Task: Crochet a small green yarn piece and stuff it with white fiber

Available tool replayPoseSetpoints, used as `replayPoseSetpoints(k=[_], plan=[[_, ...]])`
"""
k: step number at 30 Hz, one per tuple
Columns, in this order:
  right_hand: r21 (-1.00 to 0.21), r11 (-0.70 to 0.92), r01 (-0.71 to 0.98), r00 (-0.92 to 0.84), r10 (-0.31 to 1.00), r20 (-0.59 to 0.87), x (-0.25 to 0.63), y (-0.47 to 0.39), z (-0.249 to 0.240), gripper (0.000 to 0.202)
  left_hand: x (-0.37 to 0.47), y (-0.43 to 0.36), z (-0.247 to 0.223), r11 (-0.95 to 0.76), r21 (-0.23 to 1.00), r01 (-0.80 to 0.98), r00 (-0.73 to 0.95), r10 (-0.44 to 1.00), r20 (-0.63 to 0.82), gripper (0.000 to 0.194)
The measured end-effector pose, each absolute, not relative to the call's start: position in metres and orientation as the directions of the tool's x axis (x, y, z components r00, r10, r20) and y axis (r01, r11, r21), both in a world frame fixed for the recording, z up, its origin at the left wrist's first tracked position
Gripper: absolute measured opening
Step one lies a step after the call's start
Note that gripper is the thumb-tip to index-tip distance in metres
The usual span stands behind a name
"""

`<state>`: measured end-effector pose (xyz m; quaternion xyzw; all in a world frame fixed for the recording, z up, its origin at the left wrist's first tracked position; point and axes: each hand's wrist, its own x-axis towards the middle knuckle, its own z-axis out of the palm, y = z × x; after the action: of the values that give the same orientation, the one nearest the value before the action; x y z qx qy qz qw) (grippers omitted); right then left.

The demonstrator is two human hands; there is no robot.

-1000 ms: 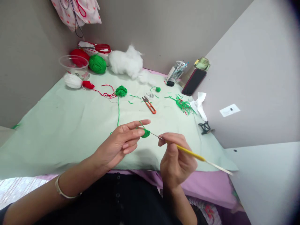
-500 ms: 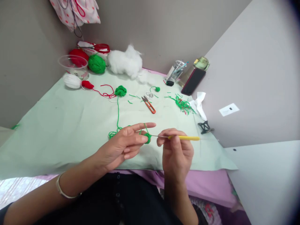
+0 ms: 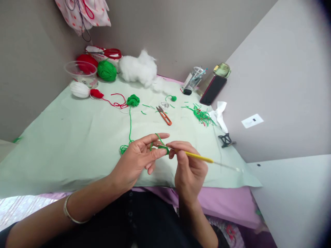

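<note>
My left hand point(image 3: 138, 156) pinches a small green crochet piece point(image 3: 163, 150) between thumb and fingers, its index finger stretched out with green working yarn point(image 3: 159, 138) over it. My right hand point(image 3: 191, 168) is closed around the yellow handle of a crochet hook point(image 3: 199, 157). The hook's thin metal tip lies at the crochet piece; whether it is inside a stitch I cannot tell. A metal end also sticks out of the handle on the right. From beside my left hand, loose green yarn point(image 3: 124, 149) runs up to a small green yarn bundle point(image 3: 133, 100).
Thread snips point(image 3: 164, 116) lie beyond my hands, near a small green ball point(image 3: 174, 98). Yarn scraps point(image 3: 203, 115), a phone point(image 3: 213, 90) and a bottle point(image 3: 221, 70) are at the right. White stuffing point(image 3: 138, 69), yarn balls point(image 3: 107, 70) and a plastic tub point(image 3: 81, 74) stand at the back left.
My right hand has moved left and closer to my left hand. The hook has tilted, its handle end now lower, and its tip has shifted left across the crochet piece.
</note>
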<state>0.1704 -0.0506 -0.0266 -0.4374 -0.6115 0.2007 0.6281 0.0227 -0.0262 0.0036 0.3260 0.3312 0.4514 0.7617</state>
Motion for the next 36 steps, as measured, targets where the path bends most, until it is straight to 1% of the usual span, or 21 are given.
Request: replayPoseSetpoints(k=[2,3,4,5,7,9,10,11,13,15,16,18,20,21,22,24,26,30,32,34,36], plan=[[-0.637,0.589,0.498,0.122,0.679,0.724,0.170,-0.052,-0.030,0.027,0.023,-0.026,0.004,0.424,0.755,-0.500,0.380,0.891,-0.249,0.043],[-0.556,0.608,0.567,0.090,0.625,0.776,0.170,-0.053,-0.031,0.030,0.022,-0.025,0.004,0.464,0.725,-0.508,0.411,0.871,-0.270,0.044],[-0.495,0.624,0.605,0.074,0.575,0.815,0.170,-0.053,-0.032,0.033,0.022,-0.024,0.004,0.509,0.691,-0.513,0.449,0.845,-0.289,0.041],[-0.497,0.637,0.589,0.077,0.568,0.820,0.171,-0.053,-0.031,0.033,0.021,-0.023,0.003,0.549,0.658,-0.515,0.484,0.820,-0.305,0.038],[-0.632,0.625,0.459,0.176,0.633,0.754,0.172,-0.051,-0.028,0.028,0.019,-0.021,0.003,0.576,0.621,-0.531,0.506,0.804,-0.313,0.033],[-0.758,0.584,0.290,0.249,0.718,0.650,0.172,-0.049,-0.024,0.027,0.019,-0.021,0.003,0.510,0.655,-0.558,0.440,0.851,-0.288,0.037],[-0.780,0.569,0.259,0.245,0.743,0.623,0.171,-0.048,-0.024,0.026,0.020,-0.021,0.003,0.463,0.685,-0.563,0.395,0.878,-0.270,0.042],[-0.774,0.565,0.285,0.218,0.748,0.627,0.170,-0.047,-0.024,0.025,0.021,-0.022,0.003,0.430,0.709,-0.559,0.364,0.895,-0.256,0.047],[-0.675,0.589,0.445,0.148,0.695,0.704,0.169,-0.047,-0.026,0.025,0.023,-0.024,0.003,0.445,0.712,-0.543,0.380,0.887,-0.264,0.051],[-0.571,0.610,0.550,0.127,0.614,0.779,0.169,-0.047,-0.029,0.030,0.023,-0.023,0.002,0.526,0.661,-0.535,0.462,0.837,-0.292,0.044],[-0.591,0.610,0.528,0.159,0.612,0.774,0.170,-0.048,-0.030,0.030,0.022,-0.022,0.001,0.552,0.637,-0.538,0.488,0.820,-0.298,0.040],[-0.727,0.593,0.347,0.271,0.679,0.683,0.173,-0.048,-0.029,0.026,0.019,-0.019,0.000,0.538,0.631,-0.559,0.472,0.832,-0.292,0.035],[-0.827,0.547,0.127,0.304,0.772,0.557,0.174,-0.047,-0.026,0.023,0.017,-0.019,0.000,0.469,0.682,-0.561,0.404,0.874,-0.270,0.036],[-0.850,0.524,0.060,0.286,0.807,0.517,0.175,-0.046,-0.025,0.021,0.016,-0.019,-0.001,0.436,0.714,-0.548,0.378,0.890,-0.254,0.038],[-0.863,0.504,0.033,0.258,0.830,0.495,0.174,-0.046,-0.024,0.019,0.017,-0.020,-0.001,0.409,0.744,-0.528,0.366,0.900,-0.235,0.040],[-0.878,0.476,0.049,0.218,0.853,0.474,0.174,-0.045,-0.023,0.017,0.018,-0.023,-0.001,0.381,0.783,-0.492,0.378,0.903,-0.202,0.041],[-0.894,0.446,0.044,0.219,0.868,0.445,0.174,-0.045,-0.023,0.016,0.020,-0.025,-0.001,0.375,0.799,-0.470,0.395,0.899,-0.189,0.039],[-0.919,0.377,-0.113,0.249,0.907,0.341,0.176,-0.046,-0.023,0.017,0.019,-0.026,0.000,0.369,0.818,-0.441,0.379,0.903,-0.203,0.033],[-0.919,0.360,-0.158,0.251,0.915,0.316,0.178,-0.046,-0.022,0.019,0.018,-0.025,0.001,0.364,0.827,-0.429,0.370,0.906,-0.207,0.034],[-0.921,0.359,-0.154,0.242,0.917,0.317,0.179,-0.047,-0.021,0.020,0.016,-0.024,0.001,0.361,0.834,-0.418,0.367,0.907,-0.208,0.034],[-0.921,0.374,-0.110,0.231,0.911,0.342,0.178,-0.049,-0.020,0.022,0.015,-0.024,-0.001,0.358,0.843,-0.402,0.366,0.906,-0.211,0.033]])
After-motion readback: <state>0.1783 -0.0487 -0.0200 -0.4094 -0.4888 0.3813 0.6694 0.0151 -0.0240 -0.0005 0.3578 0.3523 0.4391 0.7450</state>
